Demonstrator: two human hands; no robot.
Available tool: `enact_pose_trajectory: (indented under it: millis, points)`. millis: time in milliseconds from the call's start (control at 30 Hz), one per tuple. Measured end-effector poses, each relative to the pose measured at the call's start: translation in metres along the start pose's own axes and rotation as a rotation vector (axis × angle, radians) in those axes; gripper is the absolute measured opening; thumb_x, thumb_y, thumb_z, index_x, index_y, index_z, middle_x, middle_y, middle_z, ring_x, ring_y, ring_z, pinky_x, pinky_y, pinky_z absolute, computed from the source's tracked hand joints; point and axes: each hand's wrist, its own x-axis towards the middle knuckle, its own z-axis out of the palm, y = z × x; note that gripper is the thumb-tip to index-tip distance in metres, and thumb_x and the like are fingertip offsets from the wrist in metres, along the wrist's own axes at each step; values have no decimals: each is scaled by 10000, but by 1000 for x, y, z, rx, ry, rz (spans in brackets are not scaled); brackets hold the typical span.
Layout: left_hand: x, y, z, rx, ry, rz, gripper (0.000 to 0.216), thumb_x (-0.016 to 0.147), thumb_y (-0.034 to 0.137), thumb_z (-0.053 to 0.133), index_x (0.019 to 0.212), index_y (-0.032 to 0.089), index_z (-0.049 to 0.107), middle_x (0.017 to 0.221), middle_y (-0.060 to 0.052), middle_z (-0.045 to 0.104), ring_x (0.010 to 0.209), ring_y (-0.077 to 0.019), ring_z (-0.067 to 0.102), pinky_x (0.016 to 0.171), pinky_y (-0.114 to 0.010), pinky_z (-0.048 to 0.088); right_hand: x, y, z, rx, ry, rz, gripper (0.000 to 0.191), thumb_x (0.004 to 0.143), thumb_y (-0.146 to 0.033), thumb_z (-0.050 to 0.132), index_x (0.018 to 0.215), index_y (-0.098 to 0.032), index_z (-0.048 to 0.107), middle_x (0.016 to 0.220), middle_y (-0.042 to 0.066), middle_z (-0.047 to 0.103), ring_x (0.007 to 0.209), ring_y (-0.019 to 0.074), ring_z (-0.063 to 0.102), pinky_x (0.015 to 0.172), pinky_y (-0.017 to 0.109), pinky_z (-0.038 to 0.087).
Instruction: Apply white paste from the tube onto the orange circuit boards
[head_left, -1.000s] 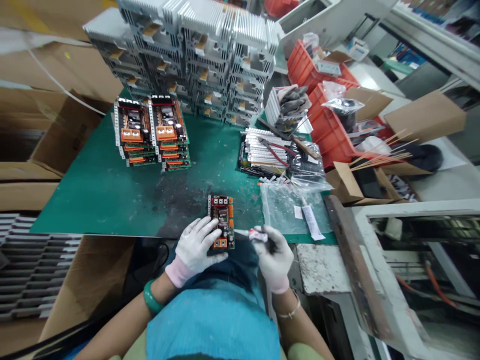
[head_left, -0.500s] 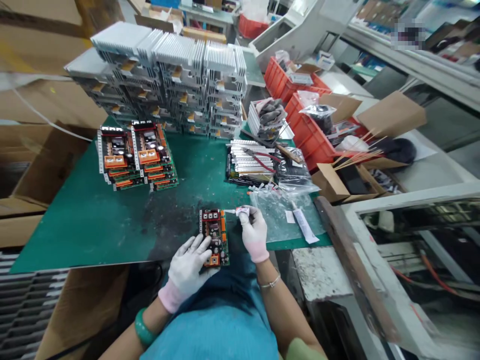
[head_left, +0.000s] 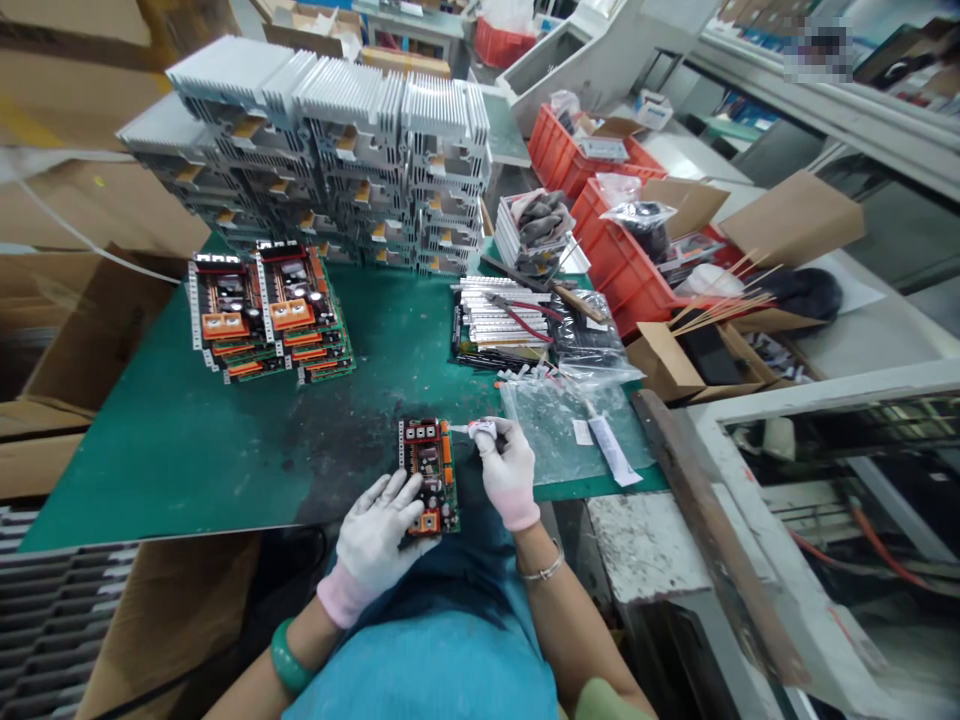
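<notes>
A small circuit board [head_left: 429, 462] with orange and black parts lies at the near edge of the green mat [head_left: 225, 430]. My left hand [head_left: 377, 535], in a white glove, rests flat on the board's near left corner with fingers spread. My right hand [head_left: 508, 468], also gloved, is closed round a small white tube [head_left: 480, 428] with a red label. The tube's nozzle points left at the board's upper right edge.
Two stacks of similar boards [head_left: 266, 310] sit at the mat's left. A tall pile of finned aluminium heat sinks [head_left: 330, 150] fills the back. Plastic bags [head_left: 570, 420], white strips with red pliers [head_left: 510, 315], red bins [head_left: 600, 170] and cardboard boxes [head_left: 675, 360] crowd the right.
My right hand moved the tube from the board's lower right up to its upper right edge. The view shifted, and my left hand stayed on the board.
</notes>
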Motion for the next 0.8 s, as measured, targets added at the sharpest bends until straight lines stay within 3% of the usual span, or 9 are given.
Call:
enact_pose_trajectory:
  millis: [800]
  points:
    - [-1,0,1,-14,23,11,222,834,320,662,963,160,580,1143,-142,674,1146,-275,594,993,-430,460,-17,7,-10,-37,-25,-69,167,834,-349,605,900,-197,629,858,46,707,801,186,661,737,321,523]
